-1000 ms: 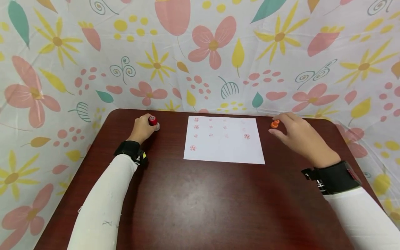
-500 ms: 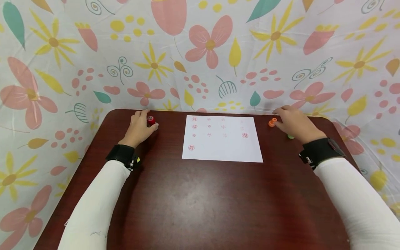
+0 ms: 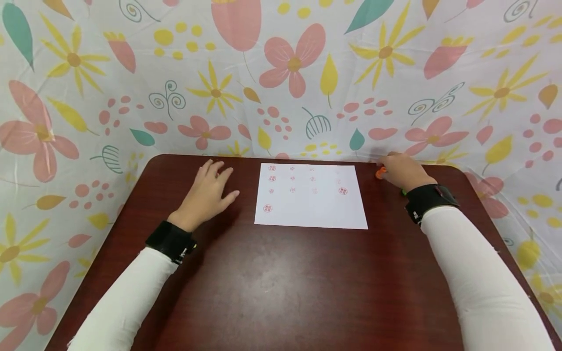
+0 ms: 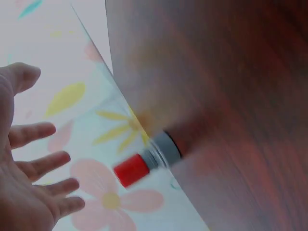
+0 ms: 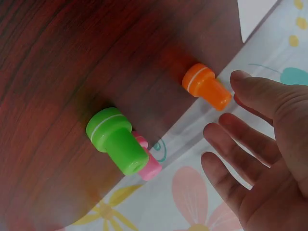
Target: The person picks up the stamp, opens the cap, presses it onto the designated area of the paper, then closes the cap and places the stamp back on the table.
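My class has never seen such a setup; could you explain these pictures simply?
No machine, just a person's bare left hand and right hand. The wide picture comes from a head camera, the close ones from each wrist. On the table lies white paper with red marks. A red-topped stamp stands near the left hand, which holds nothing. By the right hand are an orange stamp, green stamp and pink stamp; it is nearest the orange one; whether they touch is unclear.
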The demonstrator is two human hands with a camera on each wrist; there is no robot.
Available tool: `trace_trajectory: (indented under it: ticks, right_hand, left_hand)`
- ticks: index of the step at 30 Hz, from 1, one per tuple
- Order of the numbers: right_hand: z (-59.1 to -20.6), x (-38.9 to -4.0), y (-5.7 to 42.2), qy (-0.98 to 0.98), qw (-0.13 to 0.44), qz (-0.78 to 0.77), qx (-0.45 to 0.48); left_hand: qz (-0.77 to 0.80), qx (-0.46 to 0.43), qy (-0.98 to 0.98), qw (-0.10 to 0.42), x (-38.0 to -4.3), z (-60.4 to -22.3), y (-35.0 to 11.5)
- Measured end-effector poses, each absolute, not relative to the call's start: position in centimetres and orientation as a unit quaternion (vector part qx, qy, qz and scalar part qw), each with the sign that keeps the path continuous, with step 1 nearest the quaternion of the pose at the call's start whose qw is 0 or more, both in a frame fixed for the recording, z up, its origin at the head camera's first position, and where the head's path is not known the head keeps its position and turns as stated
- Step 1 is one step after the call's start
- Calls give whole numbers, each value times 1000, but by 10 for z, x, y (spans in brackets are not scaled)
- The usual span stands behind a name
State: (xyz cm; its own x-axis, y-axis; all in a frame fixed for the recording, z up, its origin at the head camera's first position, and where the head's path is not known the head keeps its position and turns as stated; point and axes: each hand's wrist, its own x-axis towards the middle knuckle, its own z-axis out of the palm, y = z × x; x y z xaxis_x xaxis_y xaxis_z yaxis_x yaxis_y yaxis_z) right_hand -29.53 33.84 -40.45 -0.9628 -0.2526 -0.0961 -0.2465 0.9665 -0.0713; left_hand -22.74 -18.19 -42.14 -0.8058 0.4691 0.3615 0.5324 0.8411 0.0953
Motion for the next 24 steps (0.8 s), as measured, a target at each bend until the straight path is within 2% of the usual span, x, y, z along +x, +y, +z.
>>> trace_trajectory:
  ticks: [11,24]
  right_hand:
    - [-419,-305,340,989,40,-37,-138]
    - [-433,-308,341,990,48,-35,-130]
  left_hand:
    - [-77,-339,-933,90,-190,-437,-155]
    - [-101,-318,-939,76,-180,-445,-148]
